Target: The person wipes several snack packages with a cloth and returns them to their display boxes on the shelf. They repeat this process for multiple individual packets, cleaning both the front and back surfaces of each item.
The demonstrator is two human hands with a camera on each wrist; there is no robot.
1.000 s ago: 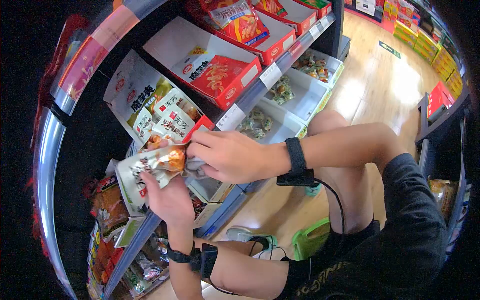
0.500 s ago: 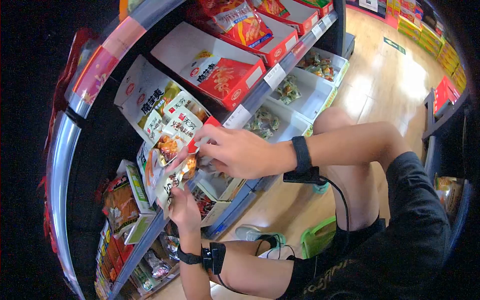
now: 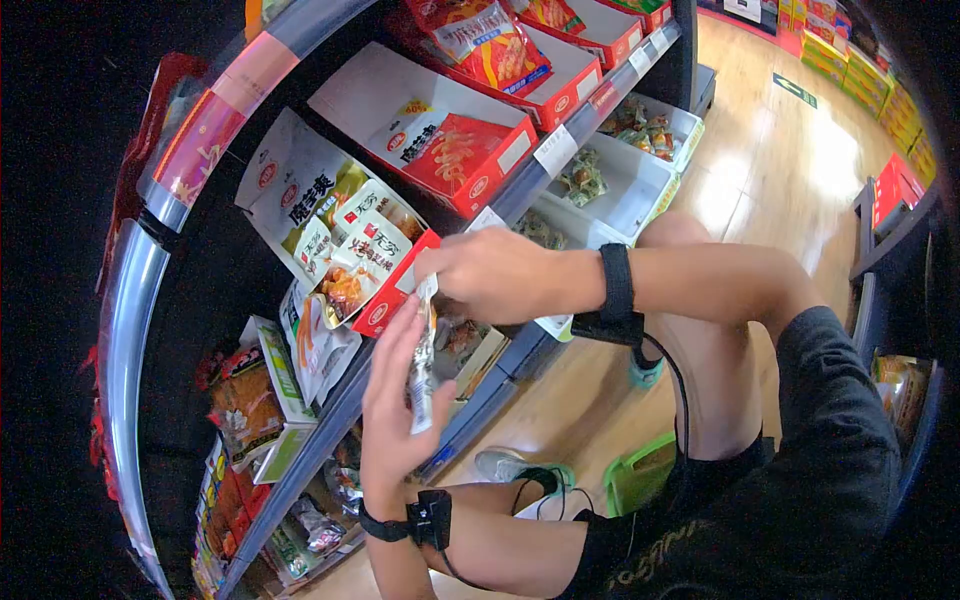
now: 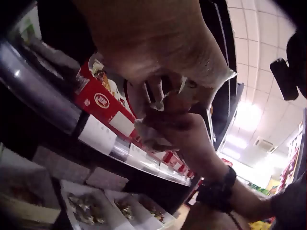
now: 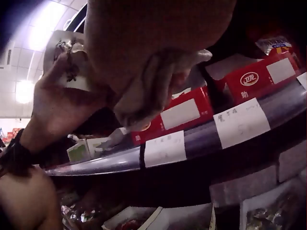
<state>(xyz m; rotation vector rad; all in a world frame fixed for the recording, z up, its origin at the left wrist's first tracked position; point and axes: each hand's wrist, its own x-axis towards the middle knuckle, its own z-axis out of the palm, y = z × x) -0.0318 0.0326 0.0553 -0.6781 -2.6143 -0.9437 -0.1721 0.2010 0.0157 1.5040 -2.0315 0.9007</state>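
Note:
A white snack packet (image 3: 422, 370) with printed lettering is seen nearly edge-on in the head view. My left hand (image 3: 392, 415) grips it between the thumb on one side and long fingers on the other. The right wrist view shows more of the packet (image 5: 81, 74) above the left hand (image 5: 64, 96). My right hand (image 3: 515, 275) is at the packet's top end, fingers curled round a crumpled grey cloth (image 5: 146, 88). That cloth is mostly hidden behind the hand in the head view. Just beyond the hands, a red-fronted display box (image 3: 372, 318) holds similar white packets (image 3: 375, 243).
More red boxes (image 3: 480, 185) of snacks line the shelf edge with its price labels (image 3: 556, 150). White bins (image 3: 625, 195) of small wrapped items sit lower. A curved metal rail (image 3: 130, 350) runs at left. A green basket (image 3: 640, 475) stands on the floor.
The packet has turned from its printed face to nearly edge-on and moved right. My left hand has shifted right with it; the right hand and its cloth have moved slightly up and right.

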